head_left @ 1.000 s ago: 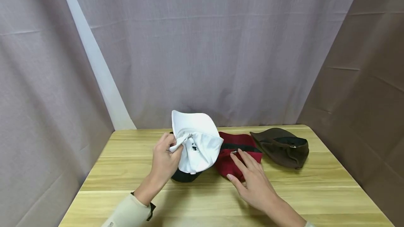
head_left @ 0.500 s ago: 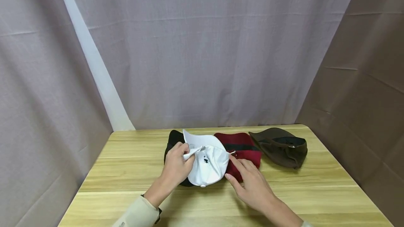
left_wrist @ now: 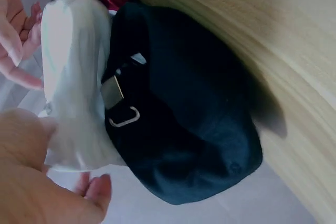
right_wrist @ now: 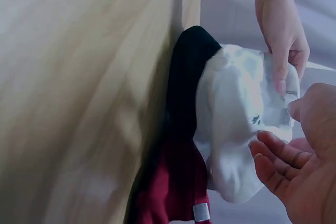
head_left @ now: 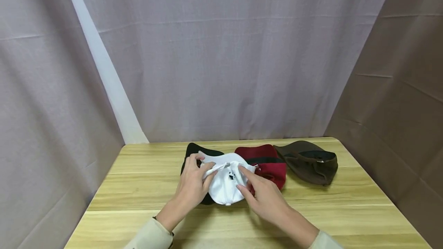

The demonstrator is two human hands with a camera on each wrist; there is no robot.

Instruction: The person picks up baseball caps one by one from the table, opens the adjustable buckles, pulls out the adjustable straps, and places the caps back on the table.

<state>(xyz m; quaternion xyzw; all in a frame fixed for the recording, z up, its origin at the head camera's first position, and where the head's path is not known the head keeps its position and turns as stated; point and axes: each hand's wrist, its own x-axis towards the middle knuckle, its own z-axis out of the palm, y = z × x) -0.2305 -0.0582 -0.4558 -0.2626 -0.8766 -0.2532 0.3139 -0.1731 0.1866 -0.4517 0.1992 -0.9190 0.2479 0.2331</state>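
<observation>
A white baseball cap [head_left: 225, 187] with a small dark print lies between a black cap [head_left: 192, 151] and a dark red cap [head_left: 271, 170], overlapping both in the head view. My left hand [head_left: 192, 181] holds the white cap by its left edge near the back strap, thumb on the near side. My right hand [head_left: 264, 195] is at the cap's right side, fingers loosely bent and fingertips right at the white fabric. In the left wrist view the black cap [left_wrist: 194, 103] shows its metal buckle beside the white cap [left_wrist: 79, 82].
A dark brown cap [head_left: 308, 168] lies to the right, its brim against the red cap. All rest on a wooden table [head_left: 346, 210], toward its back edge. Grey curtains [head_left: 221, 68] hang behind and at the left, a brown one [head_left: 398, 107] at the right.
My left hand has lowered the white cap and moved it right, from over the black cap to between it and the red one. My right hand has shifted left from the red cap to the white one.
</observation>
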